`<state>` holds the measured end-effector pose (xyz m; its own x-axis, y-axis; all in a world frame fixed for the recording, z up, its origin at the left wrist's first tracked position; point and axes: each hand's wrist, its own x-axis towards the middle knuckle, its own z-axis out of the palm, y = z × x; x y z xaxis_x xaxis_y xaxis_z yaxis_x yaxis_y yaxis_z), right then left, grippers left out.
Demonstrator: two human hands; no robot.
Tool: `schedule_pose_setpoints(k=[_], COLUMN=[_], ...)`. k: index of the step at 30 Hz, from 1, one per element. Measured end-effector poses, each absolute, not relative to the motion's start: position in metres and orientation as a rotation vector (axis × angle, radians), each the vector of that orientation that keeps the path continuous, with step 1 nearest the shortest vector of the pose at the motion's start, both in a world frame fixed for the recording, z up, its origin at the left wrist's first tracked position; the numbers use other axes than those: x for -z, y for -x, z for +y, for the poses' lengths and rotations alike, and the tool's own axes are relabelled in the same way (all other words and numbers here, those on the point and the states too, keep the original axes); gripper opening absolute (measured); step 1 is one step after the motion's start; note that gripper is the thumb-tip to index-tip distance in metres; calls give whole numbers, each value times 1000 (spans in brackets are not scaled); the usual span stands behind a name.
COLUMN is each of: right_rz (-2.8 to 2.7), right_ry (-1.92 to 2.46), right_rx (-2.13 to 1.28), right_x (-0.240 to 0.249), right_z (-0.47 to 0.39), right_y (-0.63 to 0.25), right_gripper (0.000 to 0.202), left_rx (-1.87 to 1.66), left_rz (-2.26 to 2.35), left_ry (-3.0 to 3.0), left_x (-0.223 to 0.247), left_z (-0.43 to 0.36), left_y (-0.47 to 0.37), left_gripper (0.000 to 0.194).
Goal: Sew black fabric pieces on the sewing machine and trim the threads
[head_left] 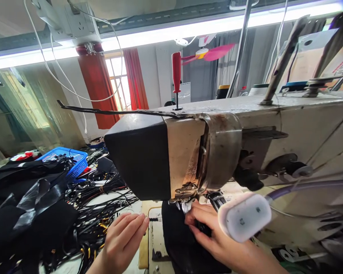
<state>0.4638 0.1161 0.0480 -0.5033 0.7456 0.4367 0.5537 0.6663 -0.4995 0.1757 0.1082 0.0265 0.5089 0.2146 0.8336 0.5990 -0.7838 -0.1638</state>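
My left hand (125,238) is closed, fingers together, left of the needle area. A short black cord (153,219) sticks out from its fingertips toward the machine bed; the rest is hidden by the hand. Black fabric (175,236) lies on the bed under the head of a sewing machine (185,152). My right hand (207,224) is closed on this fabric just beside the presser foot (187,205), thumb and fingers pinching a fold. A glowing white lamp (244,217) hides part of my right wrist.
A red-handled screwdriver (176,72) stands upright on the machine head. Left of the machine lie piles of black cords (103,201), some with yellow parts, a blue basket (77,161) and black cloth (31,213). A purple hose (303,188) runs along the right.
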Motion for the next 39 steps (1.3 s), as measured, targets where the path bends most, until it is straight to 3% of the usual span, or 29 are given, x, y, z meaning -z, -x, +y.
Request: schedule_pose_setpoints(k=[4,15,23,39], right_rz=[-2288,-2350,-2375,-2161], right_ry=[1032,1041,1017,946], right_rx=[-381,-298,-345,-259], right_x=[-48,-38,-42,-2], right_z=[116,115,114,123], right_y=[-465,-468,-465,-462], right_gripper=[18,30,28,24], left_rx=[1340,1185,1201,1207], left_rz=[-727,-611,-687,-749], left_ry=[2313,2325,2300,2306], left_x=[-33,-29,-11,-6], left_z=[110,106,101,95], left_y=[-185,-177,-172,-165], left_gripper=[24,27,24,22])
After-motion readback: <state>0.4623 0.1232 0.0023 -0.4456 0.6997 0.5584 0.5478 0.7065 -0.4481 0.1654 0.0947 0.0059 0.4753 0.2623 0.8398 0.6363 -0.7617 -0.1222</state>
